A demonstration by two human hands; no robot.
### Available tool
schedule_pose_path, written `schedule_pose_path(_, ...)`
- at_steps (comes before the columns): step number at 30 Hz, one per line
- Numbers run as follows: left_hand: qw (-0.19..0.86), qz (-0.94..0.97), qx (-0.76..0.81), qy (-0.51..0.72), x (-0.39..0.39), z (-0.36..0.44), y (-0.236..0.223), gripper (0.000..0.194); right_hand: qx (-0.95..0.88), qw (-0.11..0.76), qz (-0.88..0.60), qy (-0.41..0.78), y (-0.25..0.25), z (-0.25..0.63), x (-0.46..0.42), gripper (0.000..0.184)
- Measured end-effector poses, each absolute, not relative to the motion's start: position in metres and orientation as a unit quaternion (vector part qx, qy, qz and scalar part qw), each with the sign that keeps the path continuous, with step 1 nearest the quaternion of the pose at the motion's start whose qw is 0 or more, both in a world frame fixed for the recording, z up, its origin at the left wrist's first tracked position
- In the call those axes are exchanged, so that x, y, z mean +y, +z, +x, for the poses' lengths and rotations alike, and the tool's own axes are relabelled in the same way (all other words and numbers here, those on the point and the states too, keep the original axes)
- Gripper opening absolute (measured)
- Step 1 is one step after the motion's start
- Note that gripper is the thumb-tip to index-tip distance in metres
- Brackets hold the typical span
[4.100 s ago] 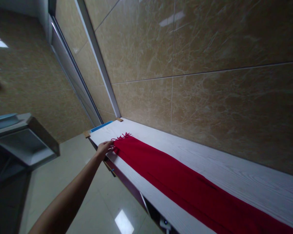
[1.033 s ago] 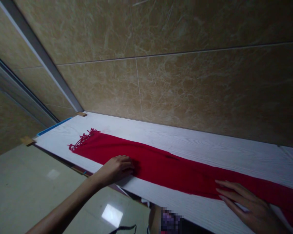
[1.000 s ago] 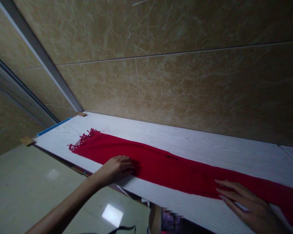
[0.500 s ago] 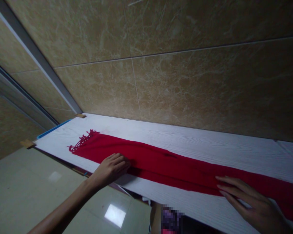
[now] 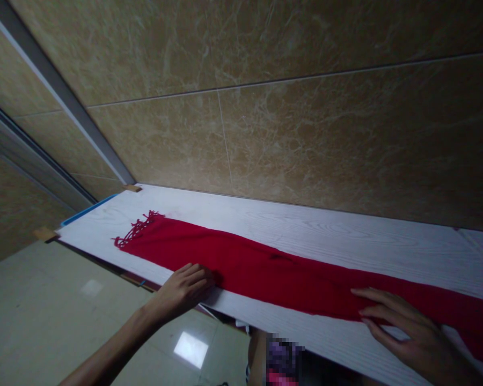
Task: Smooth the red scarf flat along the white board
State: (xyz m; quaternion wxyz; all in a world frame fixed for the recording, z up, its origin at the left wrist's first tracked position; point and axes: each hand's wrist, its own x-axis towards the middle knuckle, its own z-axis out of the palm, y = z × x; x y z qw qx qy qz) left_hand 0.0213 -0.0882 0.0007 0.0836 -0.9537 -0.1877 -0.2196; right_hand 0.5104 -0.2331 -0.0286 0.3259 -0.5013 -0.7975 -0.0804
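Curling left-hand fingers at the near edge of the red scarf [image 5: 257, 268], lying lengthwise on the white tabletop [image 5: 338, 233]; concealing any pinch beneath the left hand [image 5: 185, 292]. Parting fingers of the right hand [image 5: 414, 332] along the same edge, holding thumb and index tips close together.

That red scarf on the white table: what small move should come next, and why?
Probably a light outward smoothing stroke by the right hand along the red scarf: a small dark crease shows near its far edge, between the hands, while the left hand rests at the near edge and could steady the cloth.
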Motion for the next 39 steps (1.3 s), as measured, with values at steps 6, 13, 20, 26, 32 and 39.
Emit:
schedule_pose_path(6, 0.071, -0.958, -0.188, -0.204, -0.090, 0.018, 0.000, 0.029, -0.801, 0.314, -0.503, -0.077, -0.031, 0.512, -0.235, 0.016)
schedule_pose_path(13, 0.034, -0.961, -0.219, -0.168, -0.086, 0.016, 0.001, 0.025, -0.793, 0.326, -0.513, -0.043, -0.033, 0.512, -0.238, 0.015)
schedule_pose_path(20, 0.006, -0.956, -0.204, -0.211, -0.074, 0.032, 0.017, 0.027, -0.770, 0.343, -0.537, -0.012, -0.013, 0.507, -0.246, 0.019)
schedule_pose_path(26, -0.006, -0.940, -0.204, -0.273, -0.059, 0.090, 0.018, 0.022, -0.687, 0.373, -0.623, -0.017, 0.009, 0.540, -0.233, 0.027)
schedule_pose_path(32, 0.015, -0.947, -0.249, -0.203, -0.079, 0.138, -0.021, 0.053, -0.719, 0.230, -0.654, 0.055, -0.003, 0.563, -0.209, 0.044)
schedule_pose_path(39, -0.059, -0.933, -0.324, -0.148, -0.065, 0.096, 0.003, 0.050, -0.733, 0.183, -0.651, 0.066, -0.021, 0.573, -0.201, 0.056)
